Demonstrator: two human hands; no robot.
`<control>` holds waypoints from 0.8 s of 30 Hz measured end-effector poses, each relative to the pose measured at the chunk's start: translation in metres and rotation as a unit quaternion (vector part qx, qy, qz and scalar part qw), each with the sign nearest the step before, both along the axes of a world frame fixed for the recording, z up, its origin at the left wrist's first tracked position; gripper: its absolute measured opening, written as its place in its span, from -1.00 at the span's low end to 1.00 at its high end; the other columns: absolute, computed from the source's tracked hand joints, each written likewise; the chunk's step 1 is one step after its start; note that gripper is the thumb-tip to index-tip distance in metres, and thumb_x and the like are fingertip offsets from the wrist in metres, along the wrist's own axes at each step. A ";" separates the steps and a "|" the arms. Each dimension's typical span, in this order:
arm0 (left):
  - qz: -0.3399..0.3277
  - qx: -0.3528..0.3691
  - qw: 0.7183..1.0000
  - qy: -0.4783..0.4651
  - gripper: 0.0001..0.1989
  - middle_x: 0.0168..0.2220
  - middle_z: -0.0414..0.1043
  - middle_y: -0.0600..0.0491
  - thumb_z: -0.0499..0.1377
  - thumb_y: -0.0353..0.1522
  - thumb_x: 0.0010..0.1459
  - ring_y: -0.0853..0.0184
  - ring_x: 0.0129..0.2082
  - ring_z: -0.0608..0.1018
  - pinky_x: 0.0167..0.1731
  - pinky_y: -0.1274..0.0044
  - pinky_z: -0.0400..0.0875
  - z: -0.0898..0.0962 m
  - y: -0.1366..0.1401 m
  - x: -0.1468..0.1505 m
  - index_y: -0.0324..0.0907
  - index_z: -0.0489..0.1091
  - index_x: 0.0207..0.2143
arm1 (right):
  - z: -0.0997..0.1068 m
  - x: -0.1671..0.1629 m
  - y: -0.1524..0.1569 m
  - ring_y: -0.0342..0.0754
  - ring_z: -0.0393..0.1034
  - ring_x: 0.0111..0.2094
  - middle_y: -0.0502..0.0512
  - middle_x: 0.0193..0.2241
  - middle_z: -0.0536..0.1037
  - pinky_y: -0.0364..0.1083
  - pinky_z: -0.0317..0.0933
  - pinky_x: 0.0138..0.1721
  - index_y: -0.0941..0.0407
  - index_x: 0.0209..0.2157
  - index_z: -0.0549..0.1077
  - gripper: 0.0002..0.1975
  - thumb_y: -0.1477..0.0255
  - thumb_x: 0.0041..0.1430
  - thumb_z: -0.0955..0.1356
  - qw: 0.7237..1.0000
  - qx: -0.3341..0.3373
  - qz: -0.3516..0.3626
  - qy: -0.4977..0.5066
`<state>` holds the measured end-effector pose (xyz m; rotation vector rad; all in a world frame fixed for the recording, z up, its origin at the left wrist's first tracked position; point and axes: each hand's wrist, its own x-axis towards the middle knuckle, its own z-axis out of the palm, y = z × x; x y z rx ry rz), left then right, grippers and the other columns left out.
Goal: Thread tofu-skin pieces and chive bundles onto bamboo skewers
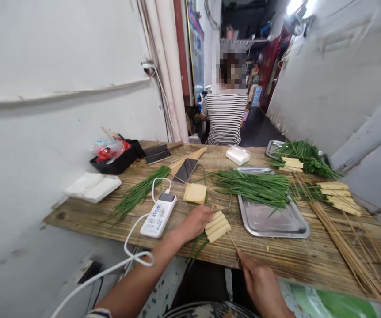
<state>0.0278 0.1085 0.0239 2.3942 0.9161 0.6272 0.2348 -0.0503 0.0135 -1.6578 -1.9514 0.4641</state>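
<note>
We are pinching pale rolls [217, 227] in our left hand [197, 222], gripping their wooden skewer [232, 241] with our right hand [260, 276].

Left forearm [150, 274] slants forward — left grip [195, 223] curled, right grip [260, 277] (lower) pinching.

A white power bank [155, 223] lies near a phone [185, 171].

And here on the desk [276, 252], rolls [217, 227] front and centre, power bank [159, 215] left, tray [273, 221] right, greens [253, 186] across its rear; phone [185, 170] behind the sheets [195, 193], loose skewers [338, 243] far right!
</note>
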 end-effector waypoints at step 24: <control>0.158 0.018 0.984 -0.080 -0.73 -0.11 0.52 -0.02 0.10 -0.28 0.20 0.26 -0.10 0.51 -0.04 0.37 0.38 -0.010 -0.025 -0.004 -0.14 0.48 -0.10 | -0.001 0.005 0.000 -0.01 0.53 -0.25 0.16 -0.18 0.58 -0.10 0.39 -0.27 0.17 -0.03 0.45 -0.61 0.59 0.18 0.15 0.990 0.048 -0.035 -0.129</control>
